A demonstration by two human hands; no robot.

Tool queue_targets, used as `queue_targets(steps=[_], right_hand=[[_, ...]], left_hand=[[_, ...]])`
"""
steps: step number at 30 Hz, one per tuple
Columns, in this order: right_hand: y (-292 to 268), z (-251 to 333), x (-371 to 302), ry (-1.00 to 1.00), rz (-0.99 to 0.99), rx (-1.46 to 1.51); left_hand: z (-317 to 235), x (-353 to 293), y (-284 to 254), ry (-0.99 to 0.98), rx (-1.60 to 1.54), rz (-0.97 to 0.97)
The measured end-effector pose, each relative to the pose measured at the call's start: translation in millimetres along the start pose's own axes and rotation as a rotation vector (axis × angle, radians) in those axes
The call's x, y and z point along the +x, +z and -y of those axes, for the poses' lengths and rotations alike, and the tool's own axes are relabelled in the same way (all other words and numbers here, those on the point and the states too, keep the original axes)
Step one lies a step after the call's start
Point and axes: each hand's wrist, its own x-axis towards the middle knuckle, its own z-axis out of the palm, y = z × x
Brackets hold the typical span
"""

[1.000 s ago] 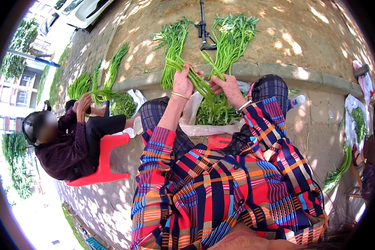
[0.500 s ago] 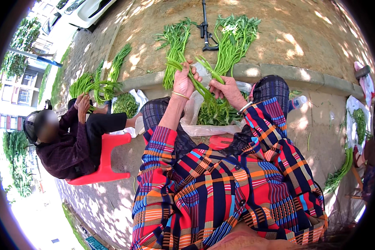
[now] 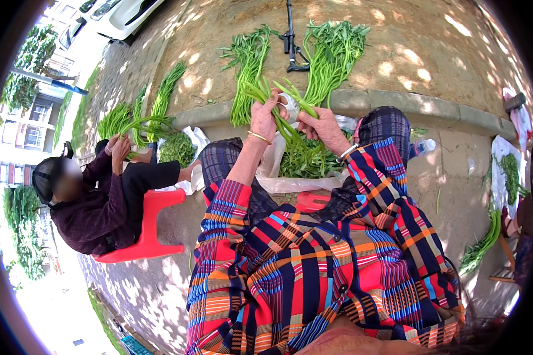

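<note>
Here, brown dirt (image 3: 408,32) carries a big green bunch (image 3: 331,62) and a thinner green bunch (image 3: 247,74). A leafy pile (image 3: 309,163) sits between the knees (image 3: 386,127). Above it, the left hand (image 3: 263,118) has its fingers wrapped around a few long stems (image 3: 284,126), and the right hand (image 3: 324,129) pinches more green stalk (image 3: 302,102) just beside them.

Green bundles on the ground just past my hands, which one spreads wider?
The right bundle, lying right of the black stick; its leafy top fans out wider than the left bundle's.
</note>
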Motion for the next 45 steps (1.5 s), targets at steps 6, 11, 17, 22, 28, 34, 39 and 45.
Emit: queue_targets(steps=[6,11,17,22,28,34,39,45], right_hand=[[5.6,4.8,-2.8,-0.002,0.007,-0.04],[2.8,5.0,-2.9,0.023,0.048,-0.061],[1.9,4.3,-0.7,0.034,0.112,-0.039],[9.4,-2.0,-0.4,0.056,0.15,0.109],[2.6,5.4,-3.8,-0.033,0.093,0.141],[15.5,10.0,-8.7,-0.016,0.059,0.088],[9.0,14.0,-4.3,-0.024,0.035,0.088],[5.5,9.6,-3.4,-0.032,0.007,-0.127]], left_hand=[[5.8,-1.6,0.1,0.0,0.112,0.045],[0.4,-4.0,14.0,-0.04,0.093,0.055],[2.9,1.7,0.7,-0.109,-0.019,0.166],[-1.9,-9.6,-1.7,-0.084,-0.042,0.105],[9.8,6.3,1.5,-0.121,0.006,0.098],[9.9,-3.0,-6.9,-0.136,-0.006,0.048],[8.6,-0.2,1.2,-0.154,0.088,0.077],[10.1,2.7,1.1,-0.215,0.199,0.013]])
